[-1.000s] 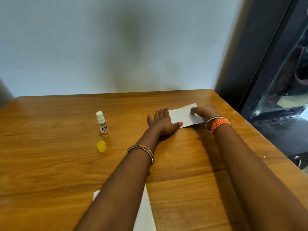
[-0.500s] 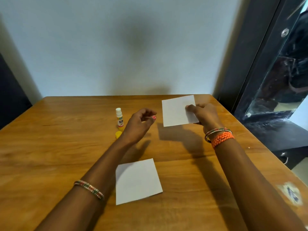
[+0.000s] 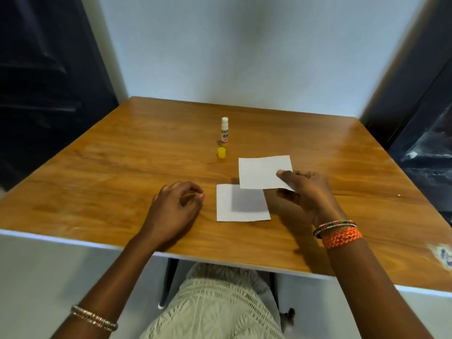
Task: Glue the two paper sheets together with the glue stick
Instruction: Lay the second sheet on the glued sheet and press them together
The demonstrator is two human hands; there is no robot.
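One white paper sheet (image 3: pixel 261 172) hangs just above the wooden table (image 3: pixel 122 172), pinched at its right corner by my right hand (image 3: pixel 305 192). Below it a second white sheet (image 3: pixel 241 204) lies flat near the table's front edge, partly shaded by the held sheet. The glue stick (image 3: pixel 224 131) stands upright and uncapped farther back, with its yellow cap (image 3: pixel 221 152) lying just in front of it. My left hand (image 3: pixel 175 206) hovers left of the flat sheet, fingers loosely curled, holding nothing.
The table's white front edge (image 3: pixel 220 259) runs across the view, with my lap below it. A pale wall stands behind the table. Dark panels flank it on the left and right. A worn sticker (image 3: pixel 444 255) marks the front right corner.
My right hand lifted the far sheet off the table and carried it toward me, over the near sheet. My left hand let go of it and drew back to the left. The view pulled back.
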